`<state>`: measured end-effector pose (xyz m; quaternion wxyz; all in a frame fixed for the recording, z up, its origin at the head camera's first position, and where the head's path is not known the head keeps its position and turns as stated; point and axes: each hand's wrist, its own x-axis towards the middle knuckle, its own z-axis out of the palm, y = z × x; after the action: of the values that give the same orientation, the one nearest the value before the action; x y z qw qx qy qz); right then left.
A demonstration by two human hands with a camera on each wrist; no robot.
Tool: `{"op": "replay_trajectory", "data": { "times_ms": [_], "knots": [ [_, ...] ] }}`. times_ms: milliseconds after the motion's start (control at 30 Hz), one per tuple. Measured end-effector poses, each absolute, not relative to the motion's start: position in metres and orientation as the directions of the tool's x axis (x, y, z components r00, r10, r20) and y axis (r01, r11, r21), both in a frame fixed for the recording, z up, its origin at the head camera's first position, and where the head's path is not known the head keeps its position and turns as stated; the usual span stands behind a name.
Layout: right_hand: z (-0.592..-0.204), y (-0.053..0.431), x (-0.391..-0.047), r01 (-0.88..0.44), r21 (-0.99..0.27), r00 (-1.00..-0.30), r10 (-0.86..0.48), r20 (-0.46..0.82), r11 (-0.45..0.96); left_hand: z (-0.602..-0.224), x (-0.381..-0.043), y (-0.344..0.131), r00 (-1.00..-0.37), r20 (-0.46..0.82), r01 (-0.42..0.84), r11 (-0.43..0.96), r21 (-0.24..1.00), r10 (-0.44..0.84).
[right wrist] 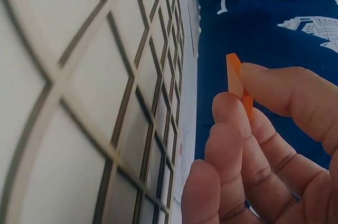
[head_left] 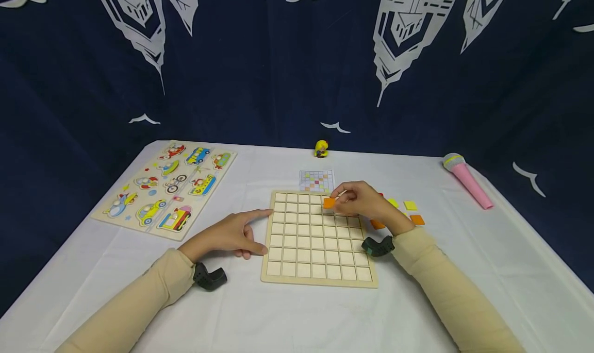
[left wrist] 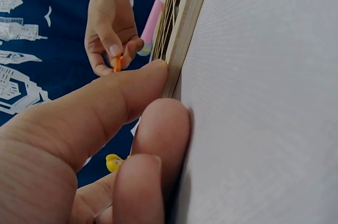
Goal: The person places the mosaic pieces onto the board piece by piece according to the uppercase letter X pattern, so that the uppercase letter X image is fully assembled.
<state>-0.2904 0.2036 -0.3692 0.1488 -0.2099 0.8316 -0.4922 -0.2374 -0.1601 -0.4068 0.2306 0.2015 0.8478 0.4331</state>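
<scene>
An orange square tile [head_left: 329, 203] is pinched between the thumb and fingertips of my right hand [head_left: 359, 201], above the upper part of a wooden grid board [head_left: 320, 282]. In the right wrist view the tile [right wrist: 234, 76] stands on edge, apart from the board [right wrist: 79, 113]. My left hand [head_left: 229, 233] rests at the board's left side, index finger and thumb spread and touching its edge. The left wrist view shows the thumb against the wooden rim [left wrist: 186, 20]. All the board's visible cells are bare wood.
Beyond the board lies a printed colour-grid card [head_left: 316, 180]. Yellow tiles [head_left: 410, 205] and orange tiles [head_left: 417, 220] lie right of it, partly behind my right hand. A vehicle puzzle [head_left: 162, 188] is at left, a yellow figurine [head_left: 321, 149] at the back, a pink microphone [head_left: 468, 182] at right.
</scene>
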Motion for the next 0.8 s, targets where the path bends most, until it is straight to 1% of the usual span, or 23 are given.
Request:
{"op": "replay_trajectory", "data": {
  "times_ms": [233, 600, 700, 800],
  "knots": [
    [-0.369, 0.188, -0.295, -0.169, -0.872, -0.883, -0.464, -0.073, 0.459, -0.408, -0.238, -0.16, -0.814, -0.221, 0.147, 0.559, 0.816, 0.537],
    [-0.371, 0.166, -0.302, -0.102, -0.879, -0.891, -0.436, -0.129, 0.466, -0.406, -0.237, -0.16, -0.816, -0.233, 0.14, 0.572, 0.808, 0.529],
    [-0.371, 0.159, -0.304, -0.097, -0.884, -0.885, -0.446, -0.135, 0.458, -0.406, -0.238, -0.16, -0.813, -0.233, 0.141, 0.568, 0.811, 0.534],
    [-0.371, 0.153, -0.305, -0.119, -0.877, -0.879, -0.46, -0.125, 0.466, -0.406, -0.238, -0.161, -0.811, -0.225, 0.147, 0.561, 0.815, 0.539]
  ]
}}
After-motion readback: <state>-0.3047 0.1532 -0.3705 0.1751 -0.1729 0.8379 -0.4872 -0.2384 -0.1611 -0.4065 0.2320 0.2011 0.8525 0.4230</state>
